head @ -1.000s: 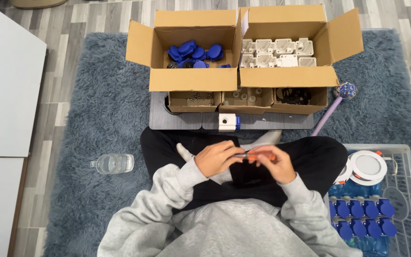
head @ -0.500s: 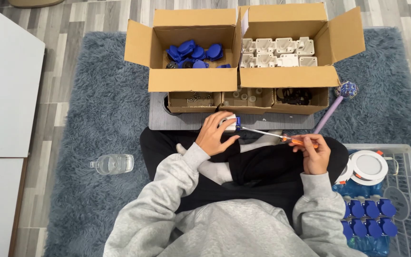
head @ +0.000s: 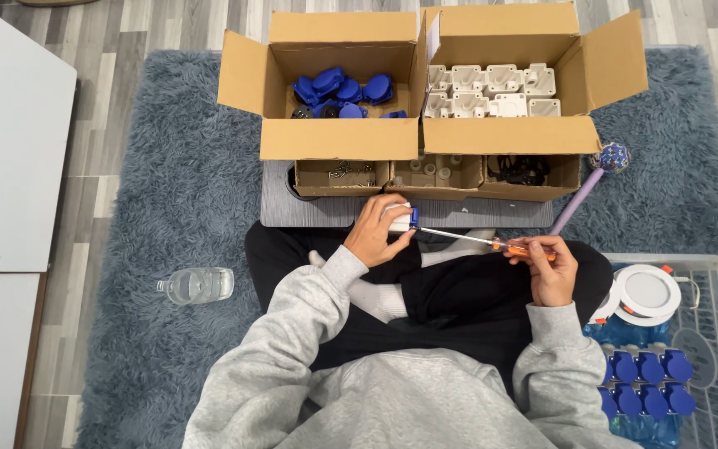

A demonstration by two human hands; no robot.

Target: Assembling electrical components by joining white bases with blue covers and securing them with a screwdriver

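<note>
Screwdriver (head: 492, 243) with an orange handle is gripped in the right hand (head: 546, 268), its tip meeting a small white-and-blue part (head: 402, 218) clasped in the left hand (head: 378, 234), just in front of the grey tray (head: 309, 214) below the cardboard boxes (head: 425, 133)

Bright even indoor light, soft faint shadows, sharp focus, no glare

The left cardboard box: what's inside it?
The left cardboard box holds a pile of blue plastic covers, with something dark beside them. Its near flap and the pile hide anything lower down.
</note>
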